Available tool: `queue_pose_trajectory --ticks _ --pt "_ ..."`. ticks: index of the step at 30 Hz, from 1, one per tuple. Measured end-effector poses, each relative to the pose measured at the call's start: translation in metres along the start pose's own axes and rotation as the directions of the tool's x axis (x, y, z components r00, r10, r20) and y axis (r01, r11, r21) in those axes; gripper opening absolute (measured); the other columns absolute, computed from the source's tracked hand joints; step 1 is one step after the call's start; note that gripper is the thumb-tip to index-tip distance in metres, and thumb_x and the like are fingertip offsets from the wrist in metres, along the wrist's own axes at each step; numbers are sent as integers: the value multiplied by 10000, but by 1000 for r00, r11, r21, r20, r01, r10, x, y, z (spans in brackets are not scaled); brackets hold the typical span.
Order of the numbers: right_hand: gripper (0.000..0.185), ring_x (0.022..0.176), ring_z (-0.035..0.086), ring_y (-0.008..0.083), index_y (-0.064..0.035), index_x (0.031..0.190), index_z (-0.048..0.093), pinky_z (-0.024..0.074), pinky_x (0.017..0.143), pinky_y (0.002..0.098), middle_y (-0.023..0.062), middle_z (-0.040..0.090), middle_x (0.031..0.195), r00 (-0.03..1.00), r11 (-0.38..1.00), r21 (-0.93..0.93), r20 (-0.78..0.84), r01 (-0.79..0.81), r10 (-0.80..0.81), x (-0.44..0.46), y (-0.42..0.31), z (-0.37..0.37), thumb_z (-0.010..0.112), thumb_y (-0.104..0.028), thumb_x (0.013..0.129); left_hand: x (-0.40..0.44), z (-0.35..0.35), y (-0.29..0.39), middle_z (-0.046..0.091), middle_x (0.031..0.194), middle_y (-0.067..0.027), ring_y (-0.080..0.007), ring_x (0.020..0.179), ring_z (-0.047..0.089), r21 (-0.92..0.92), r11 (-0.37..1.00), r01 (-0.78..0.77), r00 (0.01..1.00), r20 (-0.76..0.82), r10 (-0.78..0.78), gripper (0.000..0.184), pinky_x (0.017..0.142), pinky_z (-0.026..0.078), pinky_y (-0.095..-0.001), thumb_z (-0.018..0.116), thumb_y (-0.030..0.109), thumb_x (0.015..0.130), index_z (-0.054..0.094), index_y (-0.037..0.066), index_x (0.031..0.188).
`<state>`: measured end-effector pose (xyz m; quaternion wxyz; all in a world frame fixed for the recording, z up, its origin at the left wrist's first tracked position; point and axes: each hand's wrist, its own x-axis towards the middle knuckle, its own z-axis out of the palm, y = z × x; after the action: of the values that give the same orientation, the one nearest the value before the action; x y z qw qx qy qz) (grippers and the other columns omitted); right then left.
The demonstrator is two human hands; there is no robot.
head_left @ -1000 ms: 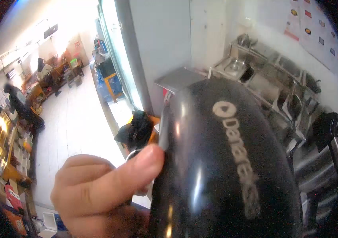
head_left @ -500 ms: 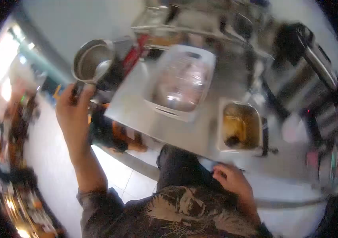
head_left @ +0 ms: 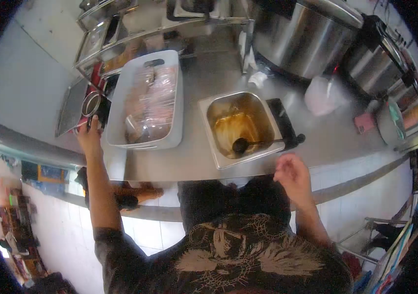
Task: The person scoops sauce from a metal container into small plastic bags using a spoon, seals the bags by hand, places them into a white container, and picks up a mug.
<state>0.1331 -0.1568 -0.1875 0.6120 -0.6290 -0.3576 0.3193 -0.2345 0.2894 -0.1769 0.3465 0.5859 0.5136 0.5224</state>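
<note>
At the counter's left end, my left hand [head_left: 90, 137] is closed round the dark handle of a metal pot [head_left: 91, 104]. The pot's round rim faces me, and its lower side is partly hidden. Just above the counter's front edge, my right hand [head_left: 292, 174] has loosely curled fingers with nothing visible in them. Nearest to it is a steel food pan [head_left: 208, 125] smeared inside with brown sauce. A black ladle [head_left: 240, 145] rests in this pan, its handle lying across the right rim, apart from my fingers.
A white plastic basket [head_left: 113, 110] of plastic-wrapped packets stands on the steel counter [head_left: 194, 164]. Behind it is a metal rack [head_left: 164, 30] with pans. Large steel pots [head_left: 302, 36] and a tied plastic bag [head_left: 322, 95] stand at right. Part of another person's leg [head_left: 147, 195] shows below, left.
My view has turned, bringing the counter square in front of me. The pot in my left hand has moved farther away, to the counter's left end. My right hand has risen towards the pan.
</note>
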Motion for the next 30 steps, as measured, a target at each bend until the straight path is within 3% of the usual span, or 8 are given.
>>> queue_pose_trajectory --ticks 2,7,9,13,18,21,28,30 --pt "258 771 562 89 -53 1081 551 498 711 241 -5 560 899 991 995 94 -131 14 -2 9 -5 6 720 -64 886 -11 8 16 618 767 11 -76 651 551 109 993 -46 999 25 43 281 553 426 -230 743 296 909 717 30 998" --pt "263 631 559 105 -108 989 540 438 541 238 -11 544 796 961 932 331 -176 -148 215 31 -15 13 607 -362 994 3 11 -11 634 794 17 -64 695 543 185 979 -84 993 101 66 284 611 444 -249 722 269 924 717 11 1043" --pt "253 617 562 118 -106 987 553 421 517 257 2 551 785 944 882 416 -134 -222 301 35 -6 10 594 -355 1001 15 10 -47 675 878 -10 -92 772 588 -55 990 -133 976 166 140 255 684 479 -268 698 238 940 718 10 1053" --pt "248 604 575 144 -105 979 569 466 528 290 13 567 786 905 796 480 -9 -369 425 52 -13 14 589 -351 1000 11 15 -44 689 922 -33 -116 804 614 -155 988 -18 967 248 57 257 703 496 -285 681 221 951 703 -2 1077" --pt "193 687 624 177 -83 969 578 618 653 383 33 575 797 924 681 689 -42 -248 380 76 -20 36 581 -274 991 9 14 -34 684 951 -53 -128 842 628 -15 997 -71 952 297 72 241 733 508 -285 676 196 957 672 0 1096" --pt "183 727 639 197 -62 977 576 627 681 404 62 589 811 946 685 713 -99 -149 309 101 -2 46 548 -241 1001 -4 14 -20 669 1033 -60 -128 913 624 -156 988 5 937 344 50 263 783 506 -280 677 207 959 636 16 1134" --pt "151 796 674 226 -27 1008 596 620 763 395 112 649 914 975 677 731 -75 -89 209 140 17 56 555 -172 998 -37 -8 2 630 1144 -73 -165 1030 596 -128 992 11 990 138 7 305 867 492 -286 650 198 977 580 13 1209" --pt "134 804 680 223 -29 1001 606 615 754 386 118 661 929 977 735 667 -50 -123 208 135 15 53 573 -158 988 -36 -35 -11 623 1120 -68 -177 986 593 -23 987 -161 987 -8 161 307 847 499 -297 625 210 992 575 7 1218"
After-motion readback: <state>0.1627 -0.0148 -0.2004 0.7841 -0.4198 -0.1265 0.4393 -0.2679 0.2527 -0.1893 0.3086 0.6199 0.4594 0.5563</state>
